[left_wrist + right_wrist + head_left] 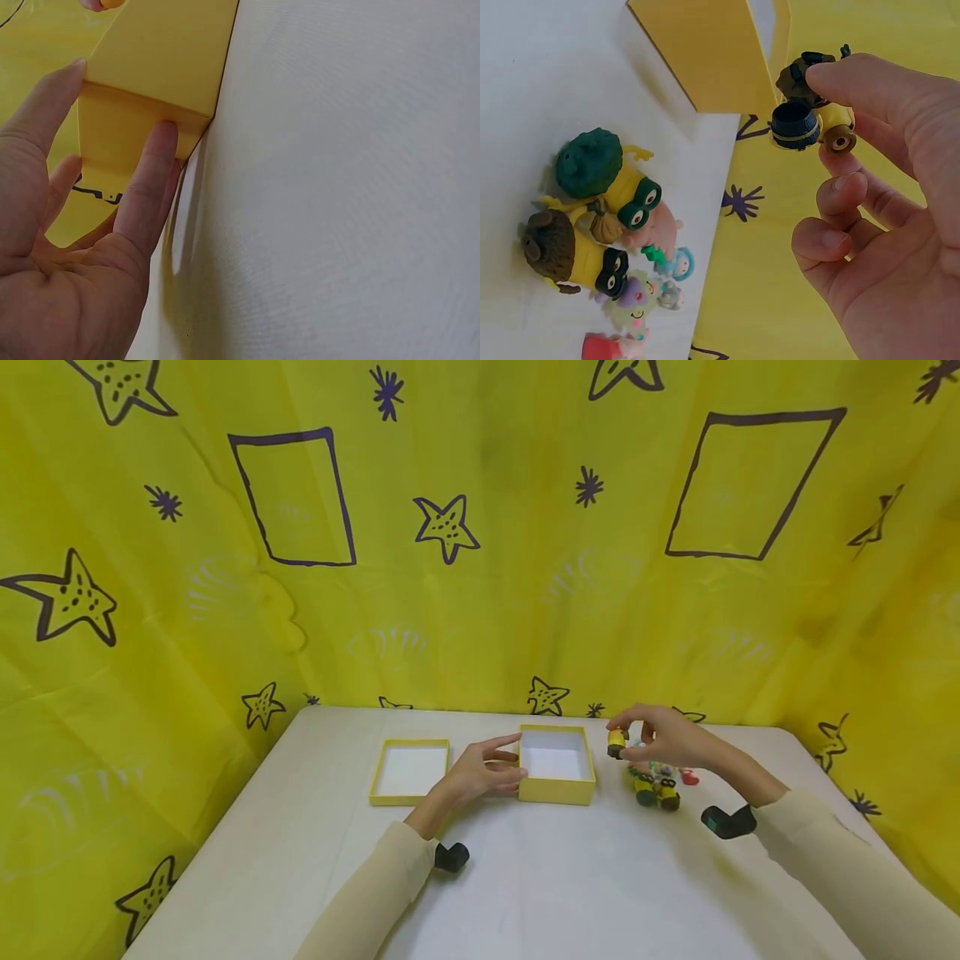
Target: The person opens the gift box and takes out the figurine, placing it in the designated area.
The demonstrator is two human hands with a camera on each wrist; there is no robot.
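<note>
A yellow box (557,790) with a white inside stands uncovered at the middle of the table. My left hand (480,773) touches its left side; in the left wrist view, straight fingers (154,176) rest against the box's end wall. Just right of the box and above the table, my right hand (671,742) pinches a small yellow minion figurine (617,742) between thumb and fingertips. The right wrist view shows this figurine's dark brown top and a little black barrel-shaped part (795,125) on it.
The yellow-rimmed lid (409,768) lies left of the box. Under my right hand are several toys: a green-topped minion (619,176), a brown-topped minion (574,255), a pink figure (660,231) and a red piece (600,347). A yellow patterned curtain (480,610) hangs behind the table.
</note>
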